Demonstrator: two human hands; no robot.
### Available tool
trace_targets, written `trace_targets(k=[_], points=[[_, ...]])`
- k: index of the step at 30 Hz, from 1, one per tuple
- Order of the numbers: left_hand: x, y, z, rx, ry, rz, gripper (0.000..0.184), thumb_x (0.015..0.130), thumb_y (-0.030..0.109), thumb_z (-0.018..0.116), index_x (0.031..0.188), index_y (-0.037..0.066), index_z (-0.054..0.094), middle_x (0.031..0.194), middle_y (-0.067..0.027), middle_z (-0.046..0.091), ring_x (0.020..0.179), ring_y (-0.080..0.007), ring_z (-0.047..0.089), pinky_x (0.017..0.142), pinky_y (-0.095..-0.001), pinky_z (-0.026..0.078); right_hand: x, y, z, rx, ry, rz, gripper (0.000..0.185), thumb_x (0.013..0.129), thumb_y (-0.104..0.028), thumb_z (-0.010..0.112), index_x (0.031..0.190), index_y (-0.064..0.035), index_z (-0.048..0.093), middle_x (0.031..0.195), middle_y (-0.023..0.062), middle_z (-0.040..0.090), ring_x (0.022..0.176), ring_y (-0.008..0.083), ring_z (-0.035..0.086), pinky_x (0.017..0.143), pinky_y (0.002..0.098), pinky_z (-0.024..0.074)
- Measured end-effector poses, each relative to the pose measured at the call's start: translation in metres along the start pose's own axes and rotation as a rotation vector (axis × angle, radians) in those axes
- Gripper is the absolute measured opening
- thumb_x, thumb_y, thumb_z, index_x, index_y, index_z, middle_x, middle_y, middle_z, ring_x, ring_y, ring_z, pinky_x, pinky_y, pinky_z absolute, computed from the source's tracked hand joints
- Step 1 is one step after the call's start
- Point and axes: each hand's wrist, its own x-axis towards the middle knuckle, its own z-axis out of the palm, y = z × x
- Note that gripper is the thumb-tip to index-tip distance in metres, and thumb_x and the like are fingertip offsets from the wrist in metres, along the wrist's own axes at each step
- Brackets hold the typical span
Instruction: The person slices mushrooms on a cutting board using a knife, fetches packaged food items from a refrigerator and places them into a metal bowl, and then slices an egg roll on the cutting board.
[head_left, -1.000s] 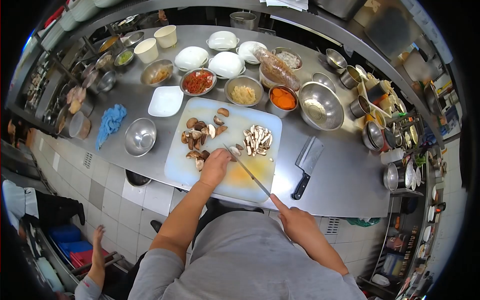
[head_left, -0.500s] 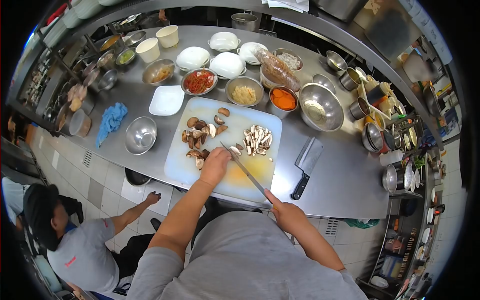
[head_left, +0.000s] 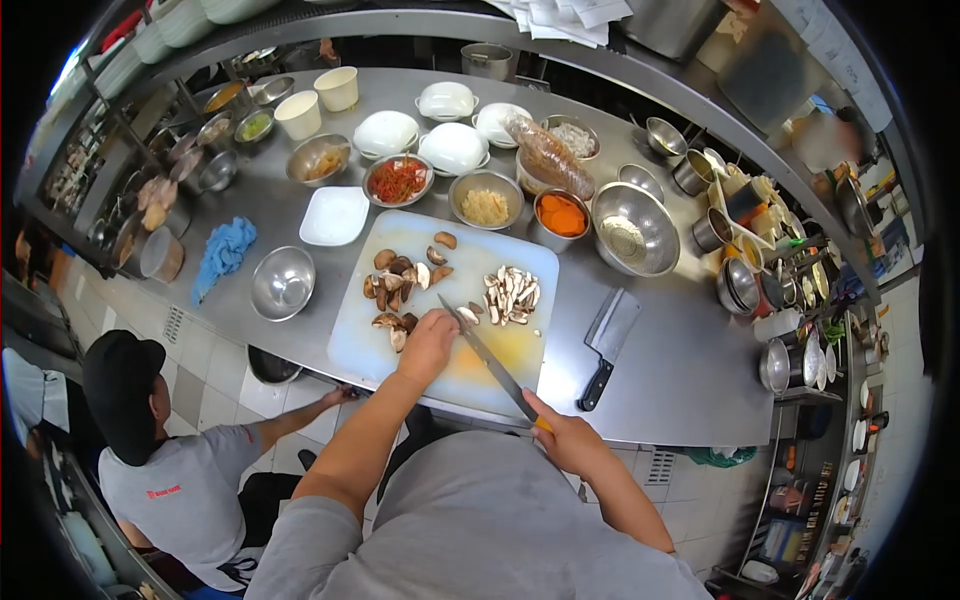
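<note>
Mushroom slices (head_left: 513, 295) lie heaped on the right half of the cutting board (head_left: 355, 345); the uncut brown mushrooms (head_left: 398, 266) lie scattered on its left half. We note no clear change in either pile over the past second, and judge the cutting no further along. Two loose pieces (head_left: 467, 315) lie just beyond the knife (head_left: 490, 362).

The change we do record is in the knife: its broad face shows more than before, and more yellow handle is visible at the right hand (head_left: 570, 437). We read this as a small re-grip or turn of the blade.

Pose: the left hand (head_left: 430, 340) rests over the board, fingers bent and close together beside the blade near its tip; we cannot tell whether they pinch a piece. The right-hand fingers wrap the handle, a finger near the blade's heel, at the table's near edge. The forearms converge from either side.

Farther out, the cleaver (head_left: 610, 330) lies right of the board. A co-worker (head_left: 180, 480), now in fuller view at left, extends an arm low toward the table (head_left: 690, 380).
</note>
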Motion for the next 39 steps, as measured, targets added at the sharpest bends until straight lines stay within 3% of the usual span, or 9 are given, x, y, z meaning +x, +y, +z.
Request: trace_targets(k=[9,14,26,29,32,34,35,37,39], points=[[0.064,0.013,0.022,-0.052,-0.132,-0.047,0.017,0.099,0.005,0.067,0.115,0.002,0.072,0.121,-0.0169,0.069,0.117,-0.0403,0.066,0.103,-0.0465,0.054,-0.029,-0.019,-0.01,0.104,0.309,0.022,0.072,0.111,-0.027,0.062,0.173,-0.0391,0.029,0.108,0.023,0.076,0.099,0.0428,0.074,0.092,0.0517,0.0566],[0.082,0.015,0.024,-0.042,-0.151,-0.124,0.024,0.101,0.004,0.061,0.121,0.002,0.072,0.124,-0.02,0.07,0.121,-0.042,0.065,0.106,-0.0486,0.052,-0.014,0.009,0.005,0.036,0.527,0.121,0.071,0.109,-0.018,0.06,0.174,-0.0302,0.033,0.1,0.0241,0.074,0.094,0.0453,0.072,0.087,0.0542,0.0566],[0.076,0.053,0.008,-0.072,-0.123,-0.114,0.032,0.099,0.007,0.067,0.13,-0.002,0.07,0.133,-0.0264,0.07,0.129,-0.0456,0.061,0.113,-0.0506,0.049,-0.006,0.0,0.026,0.007,0.562,0.181,0.074,0.104,-0.014,0.064,0.171,-0.0308,0.039,0.11,0.021,0.064,0.093,0.0393,0.07,0.085,0.0523,0.0587],[0.065,0.092,0.001,0.058,0.002,0.121,0.034,0.099,0.015,0.072,0.13,0.001,0.072,0.14,-0.0203,0.068,0.136,-0.0416,0.058,0.117,-0.0514,0.046,-0.016,-0.006,0.022,0.021,0.583,0.169,0.072,0.103,-0.014,0.067,0.168,-0.0327,0.044,0.109,0.018,0.061,0.092,0.0375,0.069,0.084,0.0505,0.0592],[0.053,0.114,0.008,0.15,-0.263,0.401,0.041,0.102,0.028,0.072,0.136,0.006,0.071,0.151,-0.0104,0.064,0.148,-0.0372,0.049,0.126,-0.0581,0.035,-0.021,-0.004,0.025,0.033,0.603,0.124,0.069,0.102,-0.013,0.069,0.165,-0.0335,0.051,0.106,0.016,0.061,0.091,0.0363,0.068,0.083,0.0486,0.0593],[0.048,0.123,0.013,0.211,-0.345,0.351,0.047,0.107,0.041,0.065,0.145,0.013,0.069,0.157,-0.0067,0.062,0.158,-0.0374,0.04,0.13,-0.0678,0.017,-0.029,-0.001,0.025,0.028,0.619,0.086,0.066,0.101,-0.013,0.07,0.162,-0.0337,0.054,0.104,0.0151,0.061,0.091,0.0358,0.068,0.083,0.0478,0.0593],[0.053,0.123,0.016,0.217,-0.346,0.351,0.047,0.107,0.041,0.065,0.145,0.013,0.069,0.157,-0.0067,0.062,0.158,-0.0374,0.04,0.13,-0.0678,0.017,-0.037,0.0,0.023,0.03,0.624,0.082,0.062,0.1,-0.013,0.072,0.157,-0.0336,0.06,0.102,0.0141,0.061,0.09,0.0351,0.068,0.082,0.0467,0.0592],[0.069,0.114,0.022,0.302,-0.448,0.096,0.055,0.111,0.051,0.055,0.152,0.016,0.065,0.165,-0.0022,0.056,0.166,-0.0356,0.026,0.128,-0.0764,0.002,-0.057,0.005,0.021,0.038,0.623,0.069,0.057,0.099,-0.013,0.073,0.152,-0.0335,0.065,0.1,0.0131,0.061,0.09,0.0344,0.068,0.081,0.0457,0.0591],[0.077,0.096,0.027,0.299,-0.422,0.076,0.056,0.111,0.05,0.054,0.155,0.016,0.061,0.166,-0.0029,0.055,0.167,-0.0366,0.024,0.128,-0.0768,0.0,-0.08,0.02,0.024,0.048,0.689,0.072,0.046,0.097,-0.01,0.074,0.138,-0.0309,0.076,0.094,0.0132,0.064,0.082,0.034,0.069,0.075,0.0467,0.059]])
